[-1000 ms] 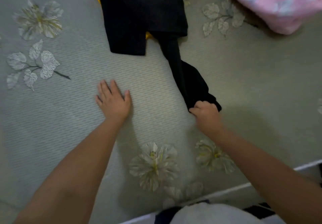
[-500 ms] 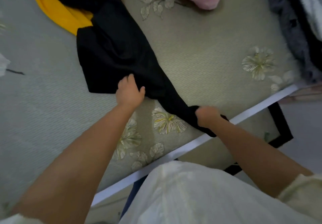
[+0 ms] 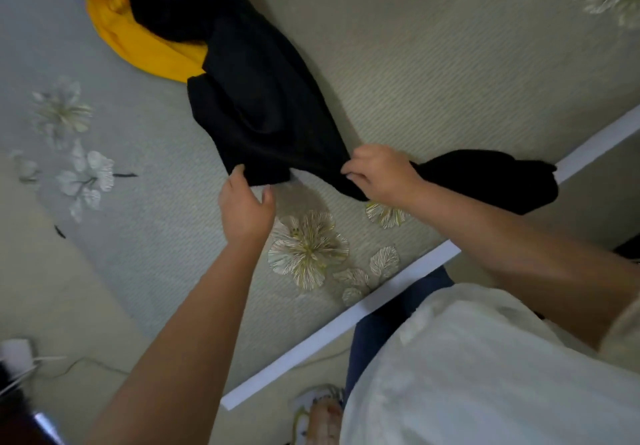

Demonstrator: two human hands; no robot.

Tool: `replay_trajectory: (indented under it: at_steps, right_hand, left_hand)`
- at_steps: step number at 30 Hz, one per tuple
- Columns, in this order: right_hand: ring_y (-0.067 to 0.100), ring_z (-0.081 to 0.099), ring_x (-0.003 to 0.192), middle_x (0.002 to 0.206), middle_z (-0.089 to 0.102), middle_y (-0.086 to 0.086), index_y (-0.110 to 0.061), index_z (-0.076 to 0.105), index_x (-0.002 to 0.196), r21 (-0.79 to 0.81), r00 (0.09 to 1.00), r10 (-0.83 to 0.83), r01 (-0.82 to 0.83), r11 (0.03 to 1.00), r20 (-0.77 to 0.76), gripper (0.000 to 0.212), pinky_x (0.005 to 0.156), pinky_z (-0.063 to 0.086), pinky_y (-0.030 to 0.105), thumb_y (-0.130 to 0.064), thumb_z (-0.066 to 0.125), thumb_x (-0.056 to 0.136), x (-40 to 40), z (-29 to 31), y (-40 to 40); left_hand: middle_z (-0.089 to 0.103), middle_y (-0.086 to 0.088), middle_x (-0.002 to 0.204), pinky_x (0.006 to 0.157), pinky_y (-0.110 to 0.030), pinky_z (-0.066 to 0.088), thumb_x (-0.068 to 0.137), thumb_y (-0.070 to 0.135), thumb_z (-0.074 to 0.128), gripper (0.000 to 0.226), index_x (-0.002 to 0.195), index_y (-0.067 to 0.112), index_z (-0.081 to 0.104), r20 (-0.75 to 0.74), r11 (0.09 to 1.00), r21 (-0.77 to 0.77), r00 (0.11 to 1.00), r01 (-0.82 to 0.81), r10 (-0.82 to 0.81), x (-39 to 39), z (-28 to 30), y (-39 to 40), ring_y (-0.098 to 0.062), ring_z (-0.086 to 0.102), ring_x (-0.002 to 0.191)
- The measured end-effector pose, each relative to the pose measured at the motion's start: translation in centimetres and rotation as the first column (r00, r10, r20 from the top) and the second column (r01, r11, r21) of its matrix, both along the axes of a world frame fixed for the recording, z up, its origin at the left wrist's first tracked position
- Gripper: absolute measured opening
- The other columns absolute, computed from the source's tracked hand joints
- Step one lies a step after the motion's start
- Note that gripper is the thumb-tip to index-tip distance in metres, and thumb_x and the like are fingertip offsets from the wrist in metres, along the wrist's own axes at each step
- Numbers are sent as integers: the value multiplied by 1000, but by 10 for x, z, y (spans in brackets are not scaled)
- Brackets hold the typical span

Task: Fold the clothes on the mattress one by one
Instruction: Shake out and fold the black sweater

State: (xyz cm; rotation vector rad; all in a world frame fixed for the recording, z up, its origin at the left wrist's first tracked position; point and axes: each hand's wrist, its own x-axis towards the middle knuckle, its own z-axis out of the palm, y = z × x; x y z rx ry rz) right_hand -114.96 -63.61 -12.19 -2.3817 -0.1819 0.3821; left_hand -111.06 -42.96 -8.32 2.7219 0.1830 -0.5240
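since the earlier frame the black garment (image 3: 263, 98) has been drawn nearer the mattress (image 3: 450, 64) edge, and the left hand (image 3: 246, 202) has shifted from lying flat on the cloth to taking hold of its near hem. head view, the only one supplied: left hand fingers curl under the hem with the thumb on top, a light pinch holding cloth. right hand (image 3: 379, 173) is closed firmly around a bunched length of the same garment; beyond that grip, on the wrist side, the loose end trails toward the white edge strip (image 3: 346, 327). away from both grips the garment runs back across the mattress and overlies a yellow garment (image 3: 145, 46). between the two grips the cloth sags and is wrinkled. judgement: the step in hand is pulling one piece free and spreading it. to do this well, both grips should part sideways until the span between them is taut, lifting enough that the far end clears the yellow piece without dragging it, then lay flat before any fold.
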Motion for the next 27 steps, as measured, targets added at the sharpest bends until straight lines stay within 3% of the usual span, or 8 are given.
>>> replay_trajectory:
  at_steps: [3, 6, 11, 14, 17, 20, 23, 27]
  right_hand:
    - [31, 60, 91, 96, 64, 19, -1, 67, 106, -56, 934, 225, -249, 967, -276, 22, 78, 43, 35, -7, 53, 89, -51, 8, -39]
    - [22, 55, 106, 116, 62, 8, -11, 65, 112, -181, 746, 175, -370, 911, -643, 27, 90, 43, 31, -12, 49, 91, -87, 5, -81]
    - [27, 58, 93, 94, 67, 12, -5, 66, 78, -142, 586, 135, -402, 905, -799, 32, 81, 43, 29, -27, 49, 93, -80, 9, -95]
    - [30, 53, 77, 70, 55, 9, -8, 47, 60, -308, 730, 6, -295, 905, -683, 47, 64, 34, 27, -41, 45, 93, -55, 11, -80]
    - [27, 55, 99, 106, 57, 14, -8, 54, 105, -252, 896, -250, 163, 954, -366, 40, 78, 42, 32, -43, 57, 86, -28, 5, -48]
    - [26, 47, 117, 132, 45, 15, -12, 32, 138, -194, 880, -318, 263, 945, -354, 63, 95, 39, 32, -35, 60, 86, 3, 0, -14]
    - [25, 54, 107, 119, 57, 13, -9, 48, 126, -260, 914, -279, 204, 944, -294, 34, 85, 42, 30, -18, 48, 93, 26, -1, 3]
    - [26, 55, 101, 110, 60, 14, -5, 61, 107, -221, 957, -291, 280, 934, -18, 25, 78, 35, 24, -10, 42, 91, 33, 24, -16]
  left_hand:
    - [37, -15, 141, 109, -34, 26, 90, 25, 54, 60, 140, 4, 29, 35, 999, -34, 999, 30, -29, -4, 2, -10, -27, 33, 131]
    - [29, -17, 145, 111, -35, 22, 88, 32, 57, 70, 142, 5, 22, -79, 996, -78, 995, 48, -54, -22, -11, -28, -29, 26, 135]
    - [48, -12, 134, 99, -29, 34, 87, 18, 58, 56, 136, 5, 33, -339, 954, -225, 934, -197, 112, -55, -31, -64, -27, 45, 123]
    - [54, -12, 127, 92, -27, 37, 89, 21, 55, 47, 131, 5, 40, -358, 959, -205, 927, -193, 110, -73, -37, -68, -27, 50, 117]
    - [58, -6, 115, 84, -24, 38, 91, 30, 53, 40, 123, 7, 48, -415, 918, -281, 898, -280, 147, -82, -35, -59, -19, 54, 104]
    - [58, 7, 95, 75, -21, 41, 92, 35, 48, 26, 108, 15, 54, -455, 850, -333, 859, -407, 234, -85, -31, -43, -8, 53, 85]
    - [52, 12, 75, 62, -11, 42, 94, 28, 48, 13, 90, 16, 53, -372, 794, -388, 868, -468, 330, -78, -22, -24, -5, 50, 71]
    - [51, 10, 75, 72, -16, 43, 91, 19, 53, 12, 80, 16, 53, -151, 625, -509, 776, -593, 613, -44, 0, 6, -8, 50, 76]
